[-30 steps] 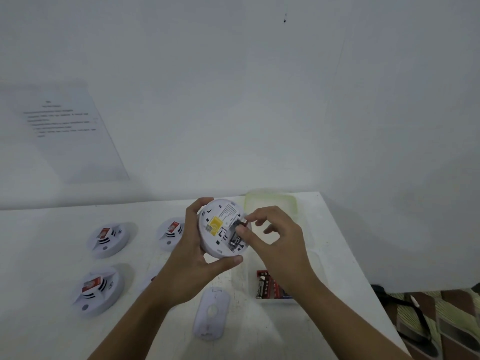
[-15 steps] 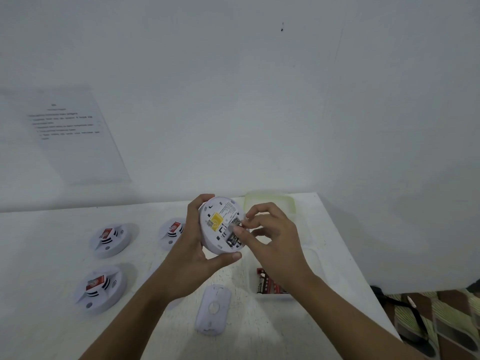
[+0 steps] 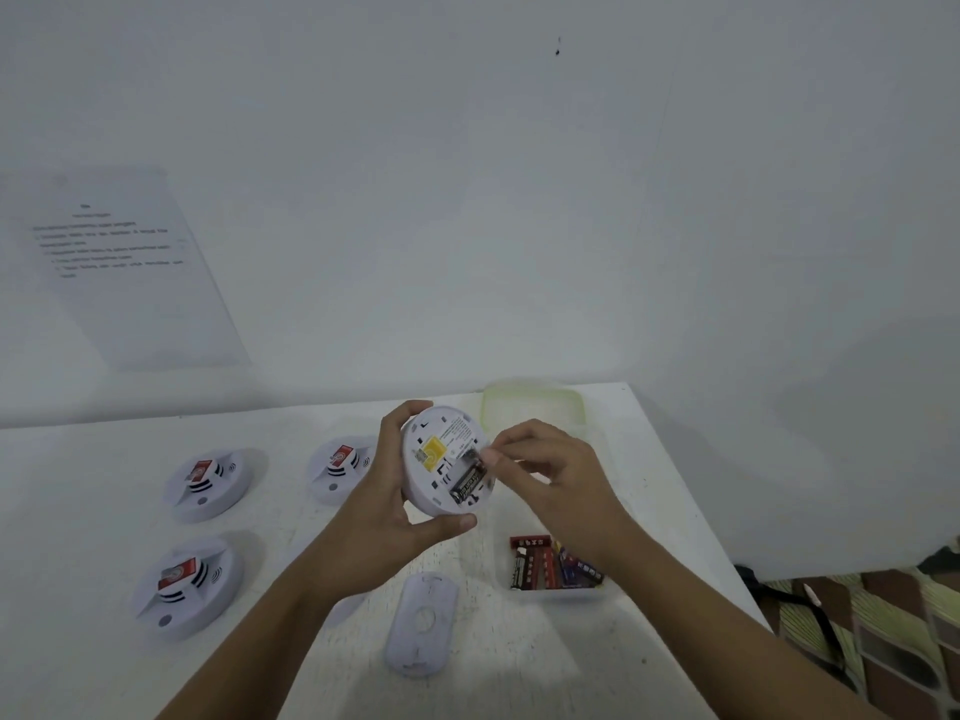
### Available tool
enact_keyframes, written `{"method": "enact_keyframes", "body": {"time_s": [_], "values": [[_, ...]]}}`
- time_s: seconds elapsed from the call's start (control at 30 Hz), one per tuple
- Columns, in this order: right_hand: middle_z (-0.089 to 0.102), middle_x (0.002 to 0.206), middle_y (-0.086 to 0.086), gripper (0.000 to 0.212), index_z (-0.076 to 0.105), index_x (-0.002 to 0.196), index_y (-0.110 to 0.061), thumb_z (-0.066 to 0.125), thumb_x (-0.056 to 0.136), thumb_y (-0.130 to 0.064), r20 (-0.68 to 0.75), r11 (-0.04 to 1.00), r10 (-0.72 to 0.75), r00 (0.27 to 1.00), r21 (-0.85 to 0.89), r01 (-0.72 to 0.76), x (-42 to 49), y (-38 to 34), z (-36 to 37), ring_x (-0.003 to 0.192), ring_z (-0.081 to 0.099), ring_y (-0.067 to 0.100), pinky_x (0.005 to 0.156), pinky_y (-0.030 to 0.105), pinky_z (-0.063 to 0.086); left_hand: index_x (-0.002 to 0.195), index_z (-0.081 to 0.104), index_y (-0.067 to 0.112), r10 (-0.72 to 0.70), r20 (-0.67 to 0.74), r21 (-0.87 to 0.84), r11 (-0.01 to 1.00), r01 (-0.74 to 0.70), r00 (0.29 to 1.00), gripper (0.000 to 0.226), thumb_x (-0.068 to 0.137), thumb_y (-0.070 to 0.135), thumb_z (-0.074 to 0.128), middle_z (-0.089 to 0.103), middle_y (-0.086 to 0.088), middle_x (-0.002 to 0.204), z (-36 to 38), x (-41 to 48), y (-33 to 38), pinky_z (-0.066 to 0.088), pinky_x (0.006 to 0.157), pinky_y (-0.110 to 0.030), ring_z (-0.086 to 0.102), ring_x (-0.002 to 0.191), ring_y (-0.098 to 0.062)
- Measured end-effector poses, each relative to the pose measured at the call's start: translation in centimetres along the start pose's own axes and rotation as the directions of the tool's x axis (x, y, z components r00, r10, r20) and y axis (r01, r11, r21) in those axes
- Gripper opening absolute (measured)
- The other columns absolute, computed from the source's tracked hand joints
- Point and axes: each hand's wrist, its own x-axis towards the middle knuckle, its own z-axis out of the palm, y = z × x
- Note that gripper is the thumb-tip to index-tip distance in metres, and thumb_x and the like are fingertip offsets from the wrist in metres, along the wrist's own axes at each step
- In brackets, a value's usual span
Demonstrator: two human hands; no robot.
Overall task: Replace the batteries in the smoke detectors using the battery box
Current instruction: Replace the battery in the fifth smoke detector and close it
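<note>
I am holding a detector [image 3: 441, 459] up over the table [image 3: 649, 485], its back facing me. My left hand [image 3: 384, 511] is gripping it from 9 o'clock, fingers curling over the top rim and thumb pressing the bottom rim. A yellow label is sitting near the middle of its back. A dark battery [image 3: 467, 484] is lying aslant in the open slot at 4 o'clock on that back.

My right hand [image 3: 561, 480] is reaching in from 3 o'clock. Its thumb and forefinger are meeting narrowly at the battery's upper end and touching it, with the other fingers curling loosely; I cannot tell whether they are truly gripping it.

The battery box [image 3: 550, 595], clear, is sitting on the table at 5 o'clock from the detector, under my right wrist, with red and dark batteries inside. Its greenish lid [image 3: 535, 402] is lying at 1 o'clock. A white cover [image 3: 423, 623] is lying flat at 6 o'clock. Three more detectors are resting face up: one [image 3: 340, 467] just beside my left hand at 9 o'clock, another [image 3: 210, 483] farther out, the third [image 3: 184, 584] at 8 o'clock.
</note>
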Motion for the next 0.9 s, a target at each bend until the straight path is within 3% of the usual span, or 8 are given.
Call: {"method": "enact_keyframes", "body": {"time_s": [0.07,0.17,0.27,0.43,0.57,0.63,0.73,0.9], "values": [[0.073,0.088,-0.010,0.009,0.080,0.093,-0.020,0.072,0.093,-0.023,-0.106,0.996,0.071,0.992,-0.039,-0.075,0.9,0.7,-1.3,0.084,0.069,0.007,0.074,0.022,0.055,0.141,0.025,0.037,-0.014,0.008,0.009,1.000,0.014,1.000,0.096,0.074,0.009,0.087,0.050,0.035,0.123,-0.1,0.3,-0.3,0.047,0.089,-0.008,0.049,0.125,0.004],[0.073,0.085,-0.012,0.011,0.075,0.087,-0.024,0.067,0.094,-0.023,-0.203,0.902,0.141,0.969,-0.378,-0.210,2.7,2.4,-3.9,0.073,0.065,0.001,0.073,0.019,0.050,0.141,0.026,0.038,-0.034,-0.009,-0.003,0.999,0.034,0.999,0.096,0.073,0.008,0.087,0.050,0.035,0.123,-0.3,0.9,-1.0,0.048,0.089,-0.009,0.049,0.126,0.004],[0.070,0.102,-0.013,0.016,0.069,0.106,-0.030,0.060,0.095,-0.036,-0.102,0.533,0.332,0.938,-0.800,-0.276,4.5,4.1,-5.7,0.103,0.060,0.013,0.093,0.034,0.043,0.142,0.027,0.036,-0.052,-0.003,-0.026,0.998,0.052,0.999,0.096,0.072,0.006,0.087,0.051,0.032,0.124,-0.6,1.8,-1.8,0.048,0.089,-0.010,0.051,0.125,0.002],[0.066,0.106,0.001,0.019,0.063,0.112,-0.021,0.059,0.095,-0.030,0.008,0.390,0.503,0.864,-0.894,-0.219,6.1,6.0,-5.8,0.090,0.066,0.020,0.081,0.033,0.054,0.142,0.028,0.037,-0.079,0.013,-0.041,0.996,0.079,0.997,0.098,0.071,0.007,0.088,0.051,0.029,0.127,-0.5,3.4,-3.4,0.051,0.090,-0.014,0.051,0.127,0.000],[0.049,0.080,-0.001,0.008,0.050,0.086,-0.016,0.053,0.093,-0.014,0.053,0.196,0.522,0.852,-0.979,-0.060,6.9,6.7,-4.7,0.065,0.051,0.017,0.054,0.025,0.039,0.142,0.029,0.037,-0.099,0.020,-0.046,0.994,0.100,0.995,0.098,0.069,0.009,0.089,0.050,0.023,0.131,-0.5,4.5,-4.5,0.053,0.092,-0.018,0.050,0.130,-0.005],[0.041,0.073,-0.002,0.028,0.034,0.072,-0.018,0.052,0.091,-0.007,0.068,0.171,0.538,0.840,-0.985,-0.030,7.3,6.7,-4.3,0.057,0.040,0.013,0.049,0.024,0.030,0.142,0.029,0.036,-0.109,0.021,-0.055,0.992,0.110,0.994,0.099,0.069,0.008,0.089,0.051,0.024,0.130,-0.5,5.0,-5.0,0.053,0.092,-0.019,0.051,0.129,-0.005],[0.038,0.071,-0.002,0.032,0.032,0.071,-0.018,0.052,0.087,0.001,0.087,0.154,0.561,0.823,-0.988,-0.001,7.8,6.9,-3.9,0.055,0.036,0.012,0.049,0.023,0.028,0.142,0.030,0.036,-0.125,0.012,-0.057,0.990,0.125,0.992,0.100,0.067,0.009,0.090,0.051,0.022,0.131,-0.4,5.6,-5.6,0.053,0.090,-0.017,0.050,0.129,-0.005],[0.060,0.088,0.000,0.020,0.059,0.096,-0.015,0.056,0.084,0.000,0.101,0.295,0.547,0.831,-0.952,-0.079,8.2,8.1,-3.7,0.069,0.056,0.017,0.060,0.024,0.044,0.141,0.031,0.039,-0.139,0.008,-0.068,0.988,0.139,0.990,0.099,0.067,0.011,0.090,0.052,0.021,0.132,-0.5,5.9,-5.9,0.054,0.090,-0.019,0.051,0.129,-0.007]]}}
